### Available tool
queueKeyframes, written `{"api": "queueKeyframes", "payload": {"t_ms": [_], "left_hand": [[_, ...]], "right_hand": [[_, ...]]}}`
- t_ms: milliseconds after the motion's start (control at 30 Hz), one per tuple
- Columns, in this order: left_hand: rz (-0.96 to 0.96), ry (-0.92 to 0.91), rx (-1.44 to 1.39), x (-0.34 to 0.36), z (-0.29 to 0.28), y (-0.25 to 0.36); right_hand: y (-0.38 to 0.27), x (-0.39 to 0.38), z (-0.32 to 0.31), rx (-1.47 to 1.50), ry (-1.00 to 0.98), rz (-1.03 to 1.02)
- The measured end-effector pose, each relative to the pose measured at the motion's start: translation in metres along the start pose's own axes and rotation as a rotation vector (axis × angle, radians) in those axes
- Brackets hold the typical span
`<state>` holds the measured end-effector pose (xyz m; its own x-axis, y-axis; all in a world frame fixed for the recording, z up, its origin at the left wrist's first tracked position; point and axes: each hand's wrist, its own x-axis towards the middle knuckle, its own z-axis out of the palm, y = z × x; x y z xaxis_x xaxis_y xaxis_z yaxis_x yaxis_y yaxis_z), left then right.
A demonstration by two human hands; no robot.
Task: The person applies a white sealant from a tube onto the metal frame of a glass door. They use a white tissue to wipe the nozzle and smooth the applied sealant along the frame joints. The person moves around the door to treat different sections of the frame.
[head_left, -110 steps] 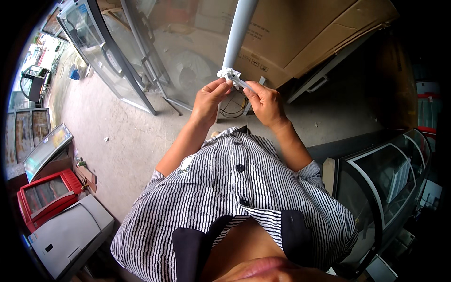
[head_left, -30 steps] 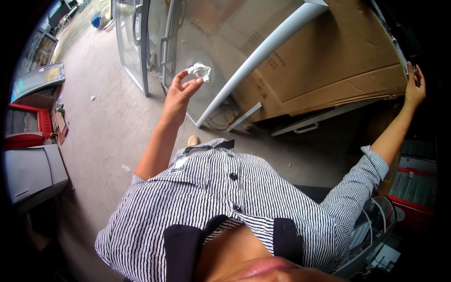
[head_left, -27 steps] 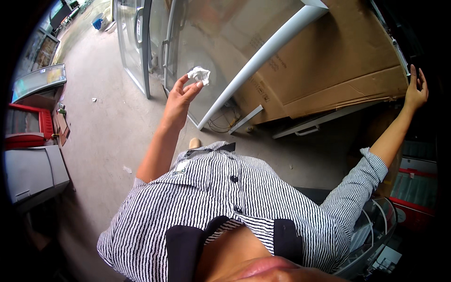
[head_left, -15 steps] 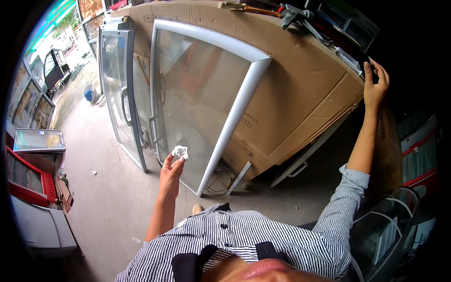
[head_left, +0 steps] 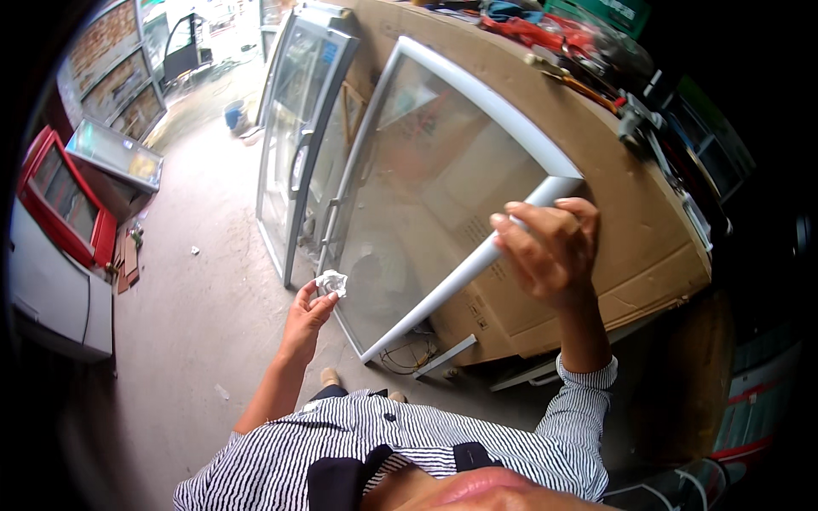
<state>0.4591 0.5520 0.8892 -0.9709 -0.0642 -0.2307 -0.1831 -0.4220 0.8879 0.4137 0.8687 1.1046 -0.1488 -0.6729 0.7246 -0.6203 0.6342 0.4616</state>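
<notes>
My left hand (head_left: 308, 317) pinches a crumpled piece of white paper or tissue (head_left: 331, 284) between thumb and fingers, low in front of a glass door. This glass door (head_left: 409, 170) has a light grey metal frame and leans against a large cardboard sheet. Slightly blurred, my right hand (head_left: 550, 247) is raised with curled fingers over the upper right part of the frame (head_left: 464, 271). What its fingers hold, if anything, cannot be made out, nor whether they touch the frame.
Another grey-framed glass door (head_left: 298, 136) stands left of the first. Tools, including an orange-handled one (head_left: 588, 92), lie along the top of the cardboard (head_left: 630, 255). Red-framed door panels (head_left: 72, 204) and a white panel (head_left: 64, 281) stand at the left. A blue bucket (head_left: 234, 115) sits farther off.
My right hand has come away from the cardboard's far right edge, moving left and down to the door frame. My left hand keeps the crumpled paper. The view has turned right.
</notes>
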Motion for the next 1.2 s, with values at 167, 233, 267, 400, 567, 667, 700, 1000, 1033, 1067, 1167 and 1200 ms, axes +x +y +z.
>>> {"api": "queueKeyframes", "payload": {"t_ms": [167,233,267,400,567,667,700,1000,1033,1067,1167,1200], "left_hand": [[0.056,0.231,-0.021,0.027,-0.035,-0.066],[0.086,0.292,-0.025,0.049,-0.063,-0.105],[0.096,0.321,-0.027,0.058,-0.076,-0.124],[0.172,0.470,0.028,0.095,-0.136,-0.193],[0.452,0.713,0.122,0.137,-0.140,-0.226],[0.550,0.872,0.123,0.135,-0.123,-0.221],[0.563,0.924,0.093,0.134,-0.123,-0.223],[0.501,1.191,-0.107,0.198,-0.144,-0.177],[0.522,1.183,-0.097,0.209,-0.159,-0.161],[0.520,1.212,-0.089,0.215,-0.173,-0.147],[0.553,1.244,-0.097,0.241,-0.186,-0.116],[0.573,1.241,-0.094,0.250,-0.196,-0.098]], "right_hand": [[-0.018,-0.044,0.120,0.391,0.020,-0.119],[-0.033,-0.064,0.171,0.479,0.025,-0.162],[-0.042,-0.075,0.196,0.509,0.004,-0.171],[-0.075,-0.118,0.303,0.648,-0.129,-0.156],[-0.040,-0.188,0.430,0.719,-0.658,0.105],[0.016,-0.169,0.453,0.930,-0.599,0.037],[0.028,-0.159,0.465,0.954,-0.630,0.034],[0.066,-0.026,0.606,0.881,-0.615,0.053],[0.060,-0.002,0.622,0.884,-0.605,0.077],[0.053,0.017,0.641,0.905,-0.603,0.051],[0.065,0.063,0.679,0.873,-0.571,0.008],[0.070,0.091,0.688,0.894,-0.575,0.019]]}}
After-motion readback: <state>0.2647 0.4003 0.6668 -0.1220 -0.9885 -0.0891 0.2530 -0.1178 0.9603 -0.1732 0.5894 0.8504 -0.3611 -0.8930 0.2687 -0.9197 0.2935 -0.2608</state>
